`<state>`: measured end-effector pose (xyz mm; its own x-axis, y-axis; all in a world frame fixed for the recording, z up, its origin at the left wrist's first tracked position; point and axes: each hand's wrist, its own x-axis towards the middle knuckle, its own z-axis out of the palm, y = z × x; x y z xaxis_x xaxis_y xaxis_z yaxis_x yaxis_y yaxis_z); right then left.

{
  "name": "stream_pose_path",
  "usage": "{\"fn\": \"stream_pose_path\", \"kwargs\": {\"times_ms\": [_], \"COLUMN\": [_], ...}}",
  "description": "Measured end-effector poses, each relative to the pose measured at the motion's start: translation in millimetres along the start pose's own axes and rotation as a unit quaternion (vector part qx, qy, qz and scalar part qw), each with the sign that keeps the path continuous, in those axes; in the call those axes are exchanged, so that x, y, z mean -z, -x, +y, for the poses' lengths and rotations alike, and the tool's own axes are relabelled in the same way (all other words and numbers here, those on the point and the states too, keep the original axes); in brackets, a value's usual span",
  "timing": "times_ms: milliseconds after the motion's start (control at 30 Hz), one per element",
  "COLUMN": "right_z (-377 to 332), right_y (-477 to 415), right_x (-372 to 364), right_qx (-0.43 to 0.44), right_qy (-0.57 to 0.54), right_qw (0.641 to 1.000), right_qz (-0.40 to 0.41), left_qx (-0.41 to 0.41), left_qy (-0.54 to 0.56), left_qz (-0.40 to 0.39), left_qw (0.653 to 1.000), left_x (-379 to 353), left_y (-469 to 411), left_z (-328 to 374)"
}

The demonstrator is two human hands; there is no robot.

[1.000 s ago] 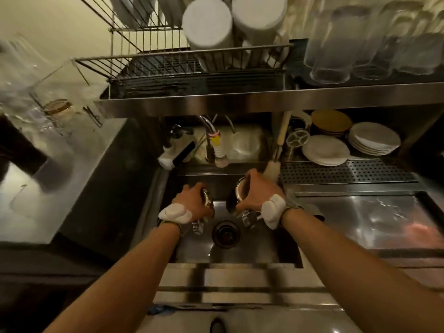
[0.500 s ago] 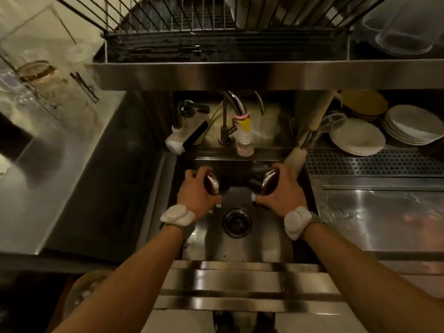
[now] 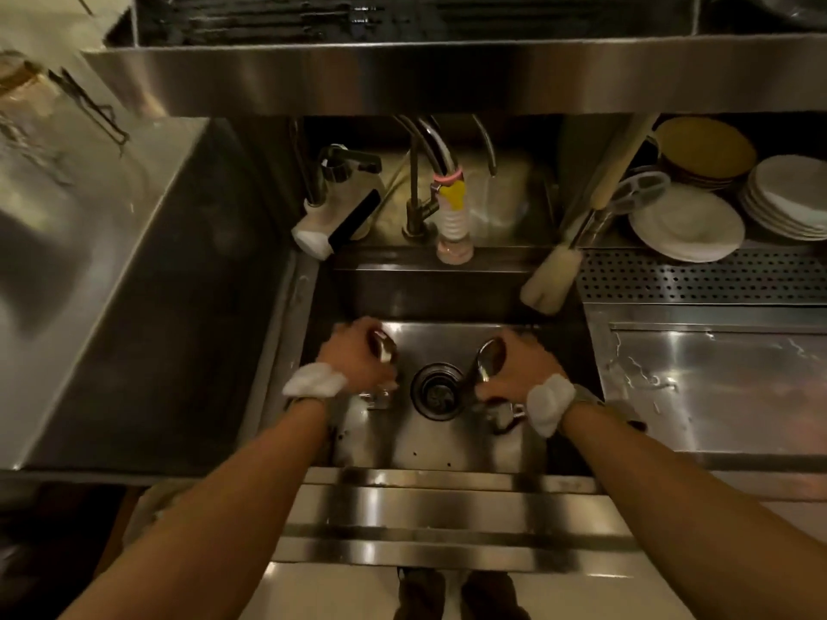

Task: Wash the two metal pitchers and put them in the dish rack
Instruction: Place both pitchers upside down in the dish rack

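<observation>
Two small shiny metal pitchers are held low inside the steel sink [image 3: 447,445], one on each side of the round drain [image 3: 437,390]. My left hand [image 3: 355,358] is wrapped around the left pitcher [image 3: 384,349], which is mostly hidden by my fingers. My right hand [image 3: 514,369] grips the right pitcher [image 3: 485,362], its rim tilted toward the drain. The tap [image 3: 449,199] with a yellow and pink nozzle stands behind the sink. Only the dark bottom tray of the dish rack [image 3: 402,15] shows, on the steel shelf above.
A bottle brush [image 3: 555,275] leans at the sink's back right corner. White and brown plates [image 3: 689,221] are stacked on the perforated drainer at right. A white soap dispenser [image 3: 331,217] lies left of the tap. Steel counters flank the sink.
My head has tilted down, so the rack's top has left the view. Both hands have spread apart and lowered the pitchers toward the sink floor beside the drain.
</observation>
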<state>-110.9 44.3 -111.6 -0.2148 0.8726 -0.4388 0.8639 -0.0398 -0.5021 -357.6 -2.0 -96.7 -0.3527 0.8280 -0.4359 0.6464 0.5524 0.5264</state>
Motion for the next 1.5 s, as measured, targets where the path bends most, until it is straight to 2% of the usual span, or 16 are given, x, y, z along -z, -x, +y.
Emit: {"fn": "stream_pose_path", "kwargs": {"times_ms": [67,167,267,333,433,567,600,733,933,1000,1067,1100,1300,1367,1433,1500], "right_z": [-10,-22,-17,-4,-16,-31,-26,-6,-16,-19,-14,-12,-18,-17,-12,-10], "right_y": [-5,-11,2,3,3,2,1,5,9,7,3,3,5,1,-1,1], "right_x": [14,30,13,-4,16,24,15,-18,3,1,-11,-16,-3,-5,-13,-18], "right_qx": [-0.019,-0.066,-0.042,-0.032,-0.01,0.075,0.07,0.025,0.103,0.091,0.06,0.05,0.107,0.079,0.051,0.046], "right_qy": [-0.121,-0.276,-0.103,-0.053,-0.085,-0.048,-0.042,0.136,-0.006,0.019,0.13,0.139,0.021,0.028,0.144,0.14], "right_qw": [0.992,0.957,0.994,0.998,0.994,0.969,0.971,0.99,0.969,0.982,0.989,0.989,0.967,0.98,0.987,0.988], "right_qz": [0.035,0.068,-0.007,0.004,0.075,0.231,0.226,-0.001,0.226,0.162,0.032,0.016,0.23,0.18,0.047,0.038], "left_qx": [0.021,0.014,-0.015,-0.005,-0.05,-0.126,-0.133,-0.124,-0.212,-0.174,-0.142,-0.138,-0.223,-0.195,-0.148,-0.148], "left_qy": [0.111,0.143,-0.056,-0.063,-0.081,0.015,-0.01,-0.231,-0.069,-0.128,-0.25,-0.263,-0.12,-0.127,-0.245,-0.256], "left_qz": [0.032,0.048,-0.005,-0.005,0.039,0.17,0.155,-0.033,0.205,0.11,-0.043,-0.061,0.182,0.117,-0.014,-0.013], "left_qw": [0.993,0.988,0.998,0.998,0.995,0.977,0.979,0.964,0.953,0.97,0.957,0.953,0.95,0.966,0.958,0.955], "left_x": [10,13,2,-3,7,12,8,-12,6,4,-8,-13,-6,-6,-12,-18], "left_y": [-5,-12,2,2,5,5,6,12,22,14,12,13,16,8,3,5], "left_z": [0,5,5,-5,6,15,12,1,10,15,18,17,21,22,20,14]}}
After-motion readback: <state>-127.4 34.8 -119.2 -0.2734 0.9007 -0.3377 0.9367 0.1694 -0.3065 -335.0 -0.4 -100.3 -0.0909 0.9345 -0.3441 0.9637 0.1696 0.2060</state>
